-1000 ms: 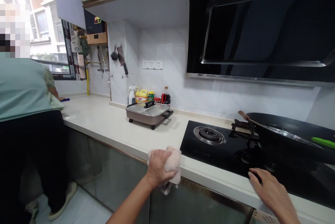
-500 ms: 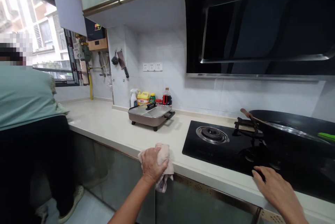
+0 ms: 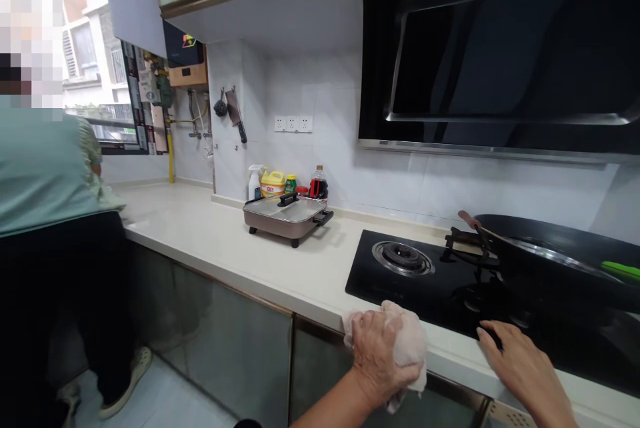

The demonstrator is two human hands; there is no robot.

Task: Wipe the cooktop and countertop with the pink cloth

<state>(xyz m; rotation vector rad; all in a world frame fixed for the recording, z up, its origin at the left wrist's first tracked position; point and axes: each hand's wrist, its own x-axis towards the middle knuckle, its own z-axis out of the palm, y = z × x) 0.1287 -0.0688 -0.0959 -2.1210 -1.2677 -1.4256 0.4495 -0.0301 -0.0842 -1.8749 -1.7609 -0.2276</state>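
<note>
A pale pinkish cloth (image 3: 409, 341) lies bunched over the counter's front edge, below the left part of the stove. My left hand (image 3: 375, 351) presses on it with fingers curled around the folds. Part of the cloth hangs down past the edge. To the right, my right hand (image 3: 523, 361) rests at the front rim of the black gas stove (image 3: 430, 295). Its fingers are stretched out, thumb apart, and nothing is in them.
A wok (image 3: 545, 268) with a wooden handle stands on the right burner. On the pale counter (image 3: 210, 228) sits a lidded electric pan (image 3: 285, 218), with bottles (image 3: 273, 183) behind it. A person in a green top (image 3: 45, 168) stands at the left. The range hood (image 3: 500, 48) hangs above.
My left hand has slid the cloth rightward along the counter edge, closer to my right hand. My right hand has stayed nearly in place. The person at left has shifted slightly.
</note>
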